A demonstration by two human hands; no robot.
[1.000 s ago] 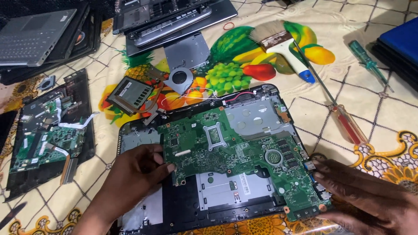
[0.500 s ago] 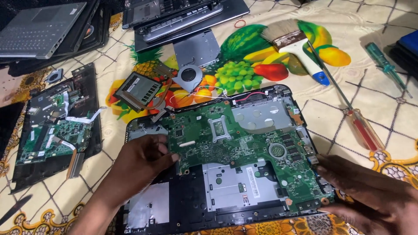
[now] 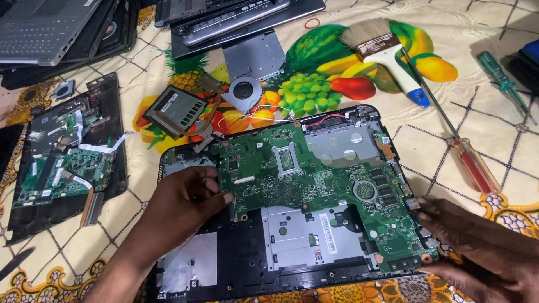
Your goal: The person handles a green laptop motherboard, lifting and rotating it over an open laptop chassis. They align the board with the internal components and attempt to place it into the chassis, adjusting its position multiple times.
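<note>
- Far left of the frame: a second opened laptop base [image 3: 62, 163] with loose white ribbon cables, lying on the fruit-patterned cloth of the surface [image 3: 505, 151].
- Lower left: the left hand [image 3: 182, 205] — fingers curled, pinching the left edge of the green motherboard [image 3: 314, 179].
- Centre: the motherboard sits tilted over the black laptop chassis [image 3: 247, 264]; above it lie a heatsink with fan [image 3: 191, 109].
- Upper right: a paintbrush [image 3: 387, 50] and a red-handled screwdriver [image 3: 474, 165].
- Lower right: the right hand [image 3: 483, 252] — fingers extended, gripping the board's right corner.
</note>
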